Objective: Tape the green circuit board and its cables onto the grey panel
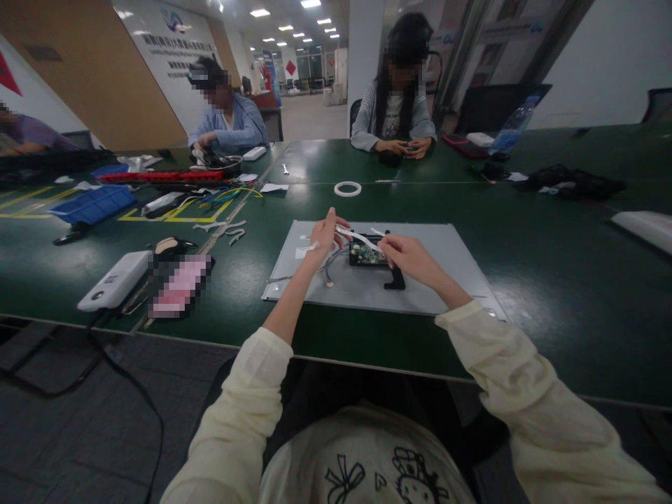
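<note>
A strip of white tape point(361, 239) stretches between my two hands, above a circuit board point(370, 255) in a black frame. My left hand point(326, 234) has its fingers closed on the strip's left end. At the other end, my right hand point(403, 253) pinches it between thumb and finger. Beneath both lies a flat grey panel point(446, 259) that carries the board. Grey cables point(332, 262) run from the board's left side, and a black bracket point(395, 280) sticks out at its lower right.
A white tape roll point(359, 189) lies beyond the panel. To the left are crumpled white strips point(236, 235), a blue bin point(94, 205), a pink phone point(181, 285) and a white power bank point(116, 280) with a black cable. Two people sit across the green table point(567, 280).
</note>
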`<state>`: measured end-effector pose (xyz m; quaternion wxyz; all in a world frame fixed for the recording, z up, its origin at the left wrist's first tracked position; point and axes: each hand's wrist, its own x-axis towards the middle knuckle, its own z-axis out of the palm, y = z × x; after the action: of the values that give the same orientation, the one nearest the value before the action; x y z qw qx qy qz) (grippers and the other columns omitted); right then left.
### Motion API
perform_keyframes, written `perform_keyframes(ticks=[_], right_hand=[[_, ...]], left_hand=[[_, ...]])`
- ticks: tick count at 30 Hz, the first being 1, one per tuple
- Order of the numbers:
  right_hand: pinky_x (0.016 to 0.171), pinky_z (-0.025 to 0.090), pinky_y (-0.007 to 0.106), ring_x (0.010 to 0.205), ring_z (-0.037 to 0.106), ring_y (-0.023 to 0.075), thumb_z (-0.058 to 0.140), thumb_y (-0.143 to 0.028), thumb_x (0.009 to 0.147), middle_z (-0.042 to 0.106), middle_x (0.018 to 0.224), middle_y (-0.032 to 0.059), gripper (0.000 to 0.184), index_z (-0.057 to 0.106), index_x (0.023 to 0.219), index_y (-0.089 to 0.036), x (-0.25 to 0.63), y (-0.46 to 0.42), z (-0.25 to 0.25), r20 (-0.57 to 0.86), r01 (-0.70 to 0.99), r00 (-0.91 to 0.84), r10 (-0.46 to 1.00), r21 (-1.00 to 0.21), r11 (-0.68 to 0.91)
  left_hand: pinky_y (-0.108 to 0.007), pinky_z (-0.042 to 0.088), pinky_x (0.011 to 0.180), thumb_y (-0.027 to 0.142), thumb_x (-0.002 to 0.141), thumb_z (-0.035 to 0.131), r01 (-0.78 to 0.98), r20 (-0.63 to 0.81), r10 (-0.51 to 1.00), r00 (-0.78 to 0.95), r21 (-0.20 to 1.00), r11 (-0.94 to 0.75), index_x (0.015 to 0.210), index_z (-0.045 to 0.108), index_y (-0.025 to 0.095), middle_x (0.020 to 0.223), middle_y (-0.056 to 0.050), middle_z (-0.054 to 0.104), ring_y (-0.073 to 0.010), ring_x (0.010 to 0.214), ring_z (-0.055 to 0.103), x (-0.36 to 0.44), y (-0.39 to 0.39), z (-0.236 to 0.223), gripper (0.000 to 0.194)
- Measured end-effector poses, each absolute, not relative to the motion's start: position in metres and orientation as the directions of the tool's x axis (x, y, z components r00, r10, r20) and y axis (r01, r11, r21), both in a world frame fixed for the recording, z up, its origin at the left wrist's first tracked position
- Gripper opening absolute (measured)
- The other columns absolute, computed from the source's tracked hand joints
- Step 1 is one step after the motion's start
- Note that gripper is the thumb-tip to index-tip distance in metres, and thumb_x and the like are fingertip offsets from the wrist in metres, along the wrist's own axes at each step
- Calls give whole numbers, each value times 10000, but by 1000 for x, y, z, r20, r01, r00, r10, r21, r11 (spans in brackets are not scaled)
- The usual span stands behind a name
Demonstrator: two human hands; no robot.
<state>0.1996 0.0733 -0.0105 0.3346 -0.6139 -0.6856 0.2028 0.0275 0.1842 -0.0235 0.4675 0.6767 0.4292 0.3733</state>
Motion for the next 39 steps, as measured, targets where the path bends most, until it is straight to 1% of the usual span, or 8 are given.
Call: perform_keyframes(ticks=[3,8,11,20,25,30,35,39], right_hand=[[569,326,229,526,496,114,402,-366,856,524,503,-21,307,492,631,-178,204,77,-13,243,748,28,970,-648,141],[569,322,229,524,512,121,453,-395,826,547,498,-18,296,549,657,-172,205,78,-12,209,765,90,974,-640,67],[564,328,228,511,511,120,483,-404,812,543,489,-19,291,571,663,-171,203,77,-10,183,744,91,979,-665,55],[554,328,238,506,485,108,482,-387,823,545,520,-17,286,592,684,-162,190,72,-14,198,768,-14,980,-626,137],[555,312,243,521,469,103,474,-355,827,528,537,-23,272,571,654,-168,178,71,-20,208,780,-80,975,-596,191],[565,318,239,534,491,109,456,-352,834,552,551,-16,275,573,669,-167,190,72,-13,176,778,2,984,-619,108],[582,314,241,551,507,126,442,-340,840,538,507,-11,290,541,627,-170,205,76,-10,227,816,97,969,-576,53],[572,322,235,506,492,112,437,-353,848,522,478,-21,323,510,590,-173,199,75,-15,153,770,2,988,-630,96]], left_hand=[[-171,214,348,621,881,224,151,26,902,432,983,-100,759,594,135,561,-31,595,-63,350,462,29,184,-21,623],[-157,332,406,312,760,588,205,231,865,446,914,-351,754,599,138,534,39,553,-52,386,459,30,187,-32,174],[-167,387,472,210,742,574,309,314,846,430,830,-465,746,605,143,562,42,567,-64,436,499,30,190,-40,74],[-191,436,621,138,817,469,485,383,798,465,645,-591,853,611,163,622,22,627,-97,566,574,25,192,-42,149],[-190,442,654,135,809,481,477,400,782,478,629,-614,874,611,161,638,26,634,-95,590,586,25,193,-41,147],[-184,429,608,168,812,489,439,403,763,505,641,-629,824,613,153,616,26,623,-87,556,565,23,191,-36,126],[-181,420,586,181,797,512,409,397,736,549,640,-650,808,603,151,607,23,622,-90,556,562,22,187,-33,96],[-183,421,580,178,798,504,444,402,744,533,616,-651,812,602,158,603,29,603,-91,556,555,22,187,-33,101]])
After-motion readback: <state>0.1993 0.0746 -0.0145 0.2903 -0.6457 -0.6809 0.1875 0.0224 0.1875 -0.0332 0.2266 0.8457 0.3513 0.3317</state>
